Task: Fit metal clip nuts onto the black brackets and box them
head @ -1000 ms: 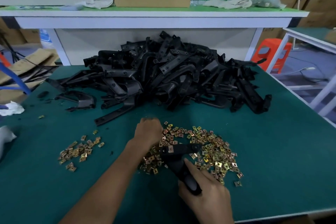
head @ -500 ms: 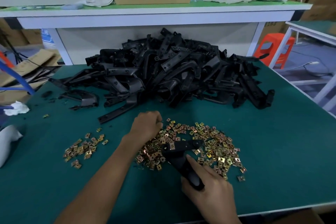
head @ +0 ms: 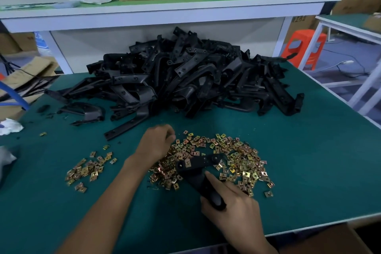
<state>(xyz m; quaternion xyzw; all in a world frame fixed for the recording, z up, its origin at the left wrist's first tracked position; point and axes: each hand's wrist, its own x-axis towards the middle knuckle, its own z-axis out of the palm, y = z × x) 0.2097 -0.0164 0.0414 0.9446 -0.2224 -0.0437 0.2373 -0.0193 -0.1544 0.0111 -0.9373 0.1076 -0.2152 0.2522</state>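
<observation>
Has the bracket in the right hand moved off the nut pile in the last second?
No. The bracket, gripped by the right hand, lies across the near-left part of the big clip nut pile just as before; only the camera shifted.

Lit softly and evenly from overhead, moderately bright. Cast faint, diffuse shadows on the desk. Bowed straight lines near the edges. Smeared the left hand slightly.
</observation>
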